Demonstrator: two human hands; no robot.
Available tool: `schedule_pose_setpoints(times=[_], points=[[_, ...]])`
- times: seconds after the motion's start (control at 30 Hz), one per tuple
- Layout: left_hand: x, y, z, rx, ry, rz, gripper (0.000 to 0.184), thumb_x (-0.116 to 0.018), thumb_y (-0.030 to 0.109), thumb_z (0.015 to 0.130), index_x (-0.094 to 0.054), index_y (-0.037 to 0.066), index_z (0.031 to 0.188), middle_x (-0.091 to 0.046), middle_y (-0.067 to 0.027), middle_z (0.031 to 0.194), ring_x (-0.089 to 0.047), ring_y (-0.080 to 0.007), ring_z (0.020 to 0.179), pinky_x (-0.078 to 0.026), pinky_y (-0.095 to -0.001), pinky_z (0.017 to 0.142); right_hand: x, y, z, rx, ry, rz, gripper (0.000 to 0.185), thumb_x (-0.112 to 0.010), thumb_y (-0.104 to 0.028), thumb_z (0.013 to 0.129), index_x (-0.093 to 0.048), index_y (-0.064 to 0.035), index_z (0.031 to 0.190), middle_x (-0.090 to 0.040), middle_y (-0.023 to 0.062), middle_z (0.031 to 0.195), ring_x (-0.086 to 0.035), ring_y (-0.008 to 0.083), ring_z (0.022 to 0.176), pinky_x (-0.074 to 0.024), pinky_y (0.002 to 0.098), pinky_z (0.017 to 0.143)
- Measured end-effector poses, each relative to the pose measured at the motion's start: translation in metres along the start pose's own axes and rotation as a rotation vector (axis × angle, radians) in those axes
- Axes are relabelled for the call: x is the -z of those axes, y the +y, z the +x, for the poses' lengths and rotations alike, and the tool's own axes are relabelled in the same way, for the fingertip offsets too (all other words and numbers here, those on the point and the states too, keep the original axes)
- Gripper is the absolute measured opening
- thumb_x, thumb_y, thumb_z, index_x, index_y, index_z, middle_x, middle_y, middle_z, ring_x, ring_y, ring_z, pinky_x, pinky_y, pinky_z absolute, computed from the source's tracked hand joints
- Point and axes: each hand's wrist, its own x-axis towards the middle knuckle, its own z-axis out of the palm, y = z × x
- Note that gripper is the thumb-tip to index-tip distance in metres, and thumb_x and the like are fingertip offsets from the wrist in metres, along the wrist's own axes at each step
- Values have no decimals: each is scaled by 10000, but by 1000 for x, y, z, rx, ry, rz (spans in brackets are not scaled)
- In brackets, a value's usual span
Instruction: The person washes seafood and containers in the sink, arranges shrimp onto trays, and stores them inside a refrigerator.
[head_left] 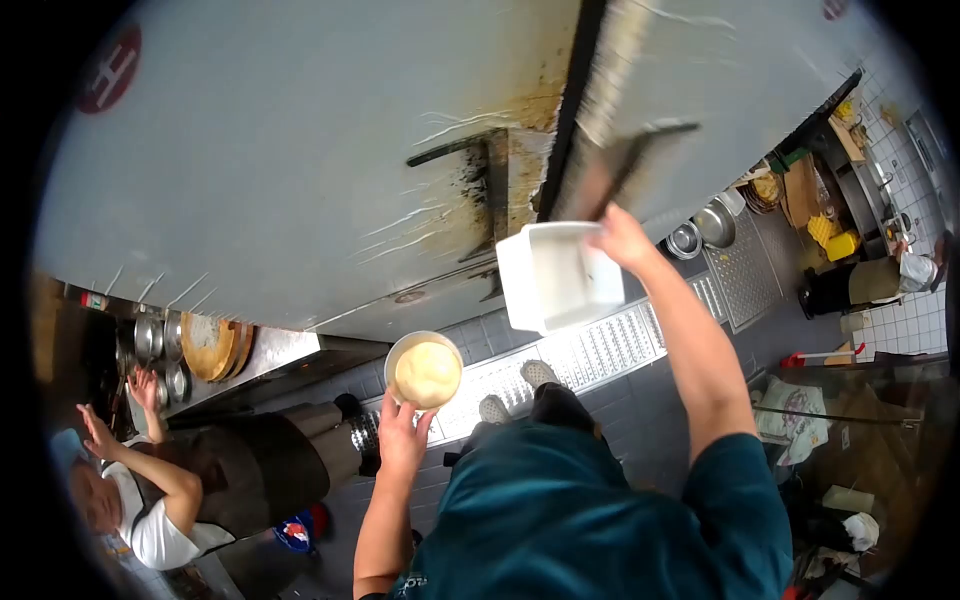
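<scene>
My left hand [403, 440] grips a round metal bowl [391, 362] by its near rim. Inside the bowl is a smooth pale yellow mass [428, 374], perhaps dough or batter. A white rectangular tub [520, 285] is tilted in my right hand [625, 240], its open side facing me. My right fingers close at the tub's upper right edge, partly blurred, close to a dark door handle [640, 150]. The grey cabinet door [720, 100] with that handle stands ajar, a dark gap [570, 110] along its edge. Another grey door [300, 150] with a worn handle [490, 180] is on the left.
At left, a person [150, 490] in an apron raises both hands beside a counter with round wooden boards [208, 345] and metal containers. Another person [880, 280] works far right. Metal bowls [715, 222] stand by the cabinet. A metal floor grating [500, 385] runs underfoot.
</scene>
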Motion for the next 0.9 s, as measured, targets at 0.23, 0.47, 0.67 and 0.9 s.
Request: schedule_pose_setpoints(times=[0.23,0.47,0.67,0.9], points=[[-21,38,86,-200,-165,-180,298,-851,144,749,-665,9,940,-516,-299,1357,-669,-407,1030,-582,-442,823,41,87,-198,37,74,-306,398,-600,-138,931,-567,-6,1305,-588,244,1310,-529,372,1250,-399,437,1075],[-72,183,216,-512,-99,-354,303,-837,145,773,-618,16,938,-569,-265,1280,-634,-440,1080,-561,-446,864,109,99,-295,-445,113,-225,384,-549,-237,994,-585,12,1285,-549,226,1364,-493,349,1280,-388,427,1078],[-116,296,344,-516,140,-337,275,-768,184,844,-593,2,951,-584,-250,1054,-622,-453,894,-530,-491,753,119,153,-335,-353,268,-375,255,-491,-77,959,-609,58,1141,-616,254,1177,-548,373,1126,-430,436,1008],[-158,314,459,-101,97,-211,286,-674,224,913,-599,-12,1056,-561,-313,1120,-604,-485,996,-508,-529,857,108,202,-357,-276,348,-522,247,-596,-135,882,-649,30,1057,-640,248,1085,-575,397,1037,-464,457,946]])
